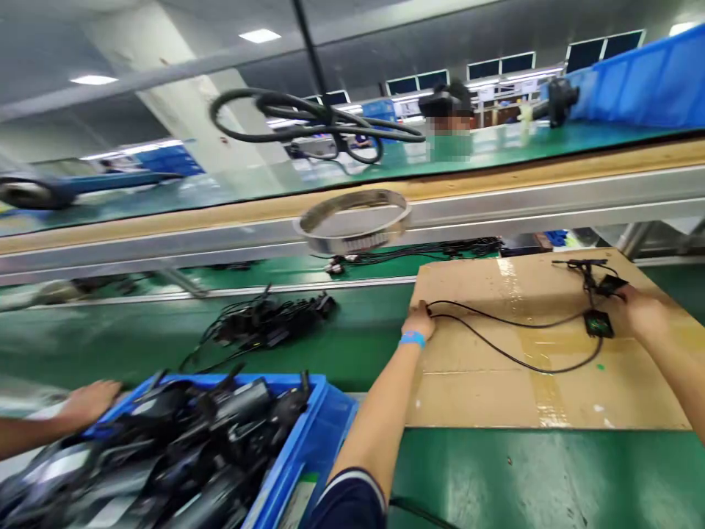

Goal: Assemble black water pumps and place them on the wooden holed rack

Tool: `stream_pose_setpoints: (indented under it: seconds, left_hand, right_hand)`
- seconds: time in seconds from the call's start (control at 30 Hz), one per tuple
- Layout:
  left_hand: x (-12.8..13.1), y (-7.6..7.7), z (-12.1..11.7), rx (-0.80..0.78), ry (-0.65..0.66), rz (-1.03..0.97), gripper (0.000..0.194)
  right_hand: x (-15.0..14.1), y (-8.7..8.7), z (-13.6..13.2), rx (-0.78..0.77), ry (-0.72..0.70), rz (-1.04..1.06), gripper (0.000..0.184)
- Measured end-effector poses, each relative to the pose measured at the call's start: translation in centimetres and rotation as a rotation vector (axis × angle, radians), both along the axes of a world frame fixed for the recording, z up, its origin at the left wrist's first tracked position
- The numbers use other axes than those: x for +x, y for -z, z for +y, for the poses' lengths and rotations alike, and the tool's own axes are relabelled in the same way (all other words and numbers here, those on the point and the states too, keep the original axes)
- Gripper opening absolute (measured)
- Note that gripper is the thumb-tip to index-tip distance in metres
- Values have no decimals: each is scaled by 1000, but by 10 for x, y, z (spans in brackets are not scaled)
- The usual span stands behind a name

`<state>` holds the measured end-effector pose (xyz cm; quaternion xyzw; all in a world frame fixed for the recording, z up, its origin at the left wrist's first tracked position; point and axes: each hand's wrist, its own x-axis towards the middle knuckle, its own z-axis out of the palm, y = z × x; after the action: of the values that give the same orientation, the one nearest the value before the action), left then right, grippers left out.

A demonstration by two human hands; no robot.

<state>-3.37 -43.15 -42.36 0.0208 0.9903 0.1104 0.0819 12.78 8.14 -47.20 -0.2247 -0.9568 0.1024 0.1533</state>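
Observation:
My left hand (419, 323), with a blue band at the wrist, is closed round a thin black cable (512, 323) by the left edge of a cardboard sheet (474, 397). The cable runs in a long loop to the right across the sheet. At its other end sits a small black box (598, 323) with a greenish face like a circuit board. My right hand (639, 308) pinches a flat black piece (612, 285) just above that box. Motion blurs its fingers. More black cable (588, 268) is bunched beside it.
A blue bin (324, 411) full of black devices stands at lower left, with another person's hand (91, 400) at its rim. Tangled black cables (269, 323) lie on the green bench. Above hang a coiled cable (324, 121) and a metal ring (355, 220), before the shelf edge (496, 202).

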Motion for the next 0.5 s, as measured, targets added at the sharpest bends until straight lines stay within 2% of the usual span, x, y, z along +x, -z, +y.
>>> stream_pose_setpoints:
  seconds: [0.07, 0.13, 0.27, 0.37, 0.43, 0.5]
  left_hand:
    - [1, 0, -13, -7, -6, 7, 40]
    - [5, -2, -22, -22, -28, 21, 42]
    - [22, -8, -30, -42, -64, 50, 42]
    - [35, -16, -34, -39, -68, 67, 39]
    - [47, -21, -39, -37, -65, 83, 37]
    - [63, -25, -46, -38, -56, 98, 36]
  right_hand:
    - [-9, 3, -14, -12, -8, -45, 36]
    - [-14, 15, -28, -6, -101, -93, 33]
    - [-5, 31, -49, 48, -237, -178, 36]
    - [20, 25, -40, 63, -300, -265, 44]
    - [44, 17, -23, 61, -356, -348, 49]
    - [70, 14, 0, 51, -399, -432, 61]
